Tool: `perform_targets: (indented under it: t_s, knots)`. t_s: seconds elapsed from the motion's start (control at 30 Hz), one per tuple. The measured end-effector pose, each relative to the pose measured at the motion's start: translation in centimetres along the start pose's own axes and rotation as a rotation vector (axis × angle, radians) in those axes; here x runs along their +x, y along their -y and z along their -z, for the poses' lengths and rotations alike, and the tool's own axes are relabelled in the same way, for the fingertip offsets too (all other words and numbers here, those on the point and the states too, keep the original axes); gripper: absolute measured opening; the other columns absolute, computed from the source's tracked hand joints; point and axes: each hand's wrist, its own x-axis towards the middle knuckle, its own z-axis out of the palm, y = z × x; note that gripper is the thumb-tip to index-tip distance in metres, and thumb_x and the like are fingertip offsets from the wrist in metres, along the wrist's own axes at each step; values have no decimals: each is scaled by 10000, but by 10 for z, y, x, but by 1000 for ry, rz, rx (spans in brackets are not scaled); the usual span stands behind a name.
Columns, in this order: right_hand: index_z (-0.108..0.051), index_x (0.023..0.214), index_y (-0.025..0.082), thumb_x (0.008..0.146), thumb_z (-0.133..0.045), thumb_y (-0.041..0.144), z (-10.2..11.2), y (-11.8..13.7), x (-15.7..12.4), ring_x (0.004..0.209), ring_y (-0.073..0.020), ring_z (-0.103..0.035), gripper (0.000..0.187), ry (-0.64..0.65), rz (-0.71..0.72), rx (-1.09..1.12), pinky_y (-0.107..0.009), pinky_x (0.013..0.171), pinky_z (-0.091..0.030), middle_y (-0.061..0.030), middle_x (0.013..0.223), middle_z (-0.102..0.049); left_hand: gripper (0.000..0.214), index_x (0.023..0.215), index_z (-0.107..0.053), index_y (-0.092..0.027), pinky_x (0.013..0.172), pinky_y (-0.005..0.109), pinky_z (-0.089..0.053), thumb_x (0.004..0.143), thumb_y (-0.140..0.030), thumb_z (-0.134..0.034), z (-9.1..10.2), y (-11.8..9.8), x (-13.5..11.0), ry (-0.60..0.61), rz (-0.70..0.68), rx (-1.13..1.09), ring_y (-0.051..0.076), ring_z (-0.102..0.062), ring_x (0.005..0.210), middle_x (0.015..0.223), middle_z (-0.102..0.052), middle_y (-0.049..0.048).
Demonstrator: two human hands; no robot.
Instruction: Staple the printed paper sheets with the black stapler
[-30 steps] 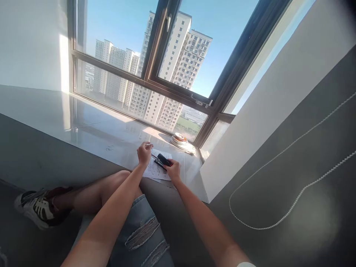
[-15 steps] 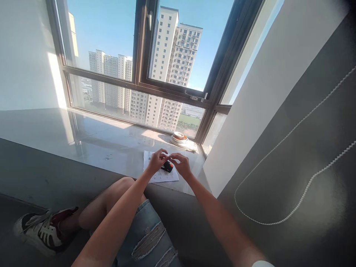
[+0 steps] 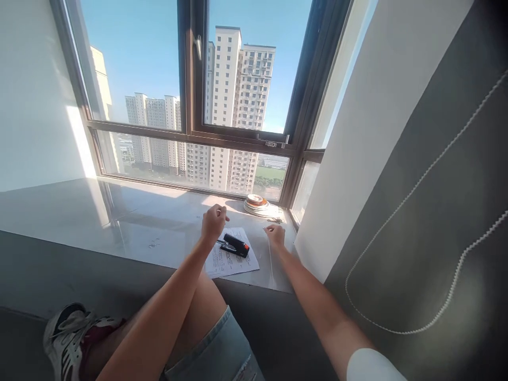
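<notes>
A black stapler (image 3: 237, 245) with an orange-red patch at one end lies on printed paper sheets (image 3: 234, 269) on the window sill; a metal part of it shows at its left side. My left hand (image 3: 213, 221) is raised just above and left of the stapler, fingers curled closed. Over the sill to the right of the paper, my right hand (image 3: 275, 235) has its fingertips pinched together. Whatever either hand may hold is too small to make out. Neither hand touches the stapler.
A stack of round coiled material (image 3: 257, 205) sits by the window corner, with small items (image 3: 274, 219) beside it. Small bits (image 3: 154, 243) lie on the sill to the left. A beaded cord (image 3: 400, 332) hangs at the right. My bent knee is against the sill's front.
My hands, close together over the stapler before, have moved apart, the left up and left, the right to the right. The stapler is now in fuller view. The camera view has shifted.
</notes>
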Motion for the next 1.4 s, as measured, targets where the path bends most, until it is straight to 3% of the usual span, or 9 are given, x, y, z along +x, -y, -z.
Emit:
perform_targets:
  t_s: [0.17,0.37,0.5,0.6,0.73,0.87,1.03,1.17,1.4]
  knots:
    - [-784,775,188,805,-713,233,-31,-19,14,998,-285,-690,88,19,-59,-78,-336,807,-544,-108,800,-746,254,737,-556,-238,657,310,-421,965,-330,-493,16,31,22,0,14,154,203,-634,605,660,-724,13]
    - [-805,982,187,878,-662,192,-51,-25,26,1109,-260,-648,177,121,60,-135,-342,940,-516,-120,1099,-740,261,715,-495,-258,697,323,-410,973,-281,-465,14,107,3,-110,43,379,253,-661,722,699,-701,52]
    - [-781,1114,169,896,-628,164,-58,-29,30,1140,-262,-611,266,159,103,-177,-372,998,-484,-138,1215,-686,261,749,-538,-258,721,329,-419,992,-296,-452,9,152,-1,-60,61,468,281,-675,796,770,-701,86]
    - [-760,1161,165,886,-630,152,-61,-33,33,1122,-255,-613,304,149,101,-172,-365,989,-478,-145,1198,-675,194,848,-611,-246,758,338,-453,979,-260,-468,7,173,21,-15,56,494,291,-677,858,849,-709,107]
    - [-706,1264,174,874,-613,161,-63,-37,36,1087,-252,-625,401,112,78,-132,-347,924,-485,-123,1098,-672,203,1009,-644,-212,896,395,-500,949,-169,-455,2,189,58,-9,-5,555,322,-643,1043,1008,-692,148]
    - [-689,1258,169,871,-599,173,-63,-39,37,996,-232,-629,398,123,43,-118,-322,842,-479,-98,1040,-656,269,1074,-647,-170,1000,461,-491,914,-98,-442,-11,201,78,37,-12,655,368,-563,1206,1175,-623,215]
    - [-701,1215,169,891,-610,190,-61,-42,38,965,-215,-615,337,159,16,-111,-294,815,-453,-85,1019,-649,375,1198,-639,-141,1080,497,-453,880,-68,-454,-30,215,89,52,-19,662,392,-504,1318,1349,-553,240]
    - [-710,1181,178,879,-615,177,-60,-41,39,951,-205,-614,317,150,-11,-109,-284,830,-456,-70,1011,-650,432,1230,-651,-156,1158,531,-384,831,-55,-521,-34,227,97,75,91,607,393,-438,1418,1465,-528,224]
    - [-709,1162,176,885,-581,184,-53,-32,34,959,-217,-608,305,162,14,-102,-287,823,-466,-75,1015,-645,279,1079,-688,-166,1140,528,-405,858,-97,-534,-25,223,89,117,128,598,387,-516,1339,1317,-634,219]
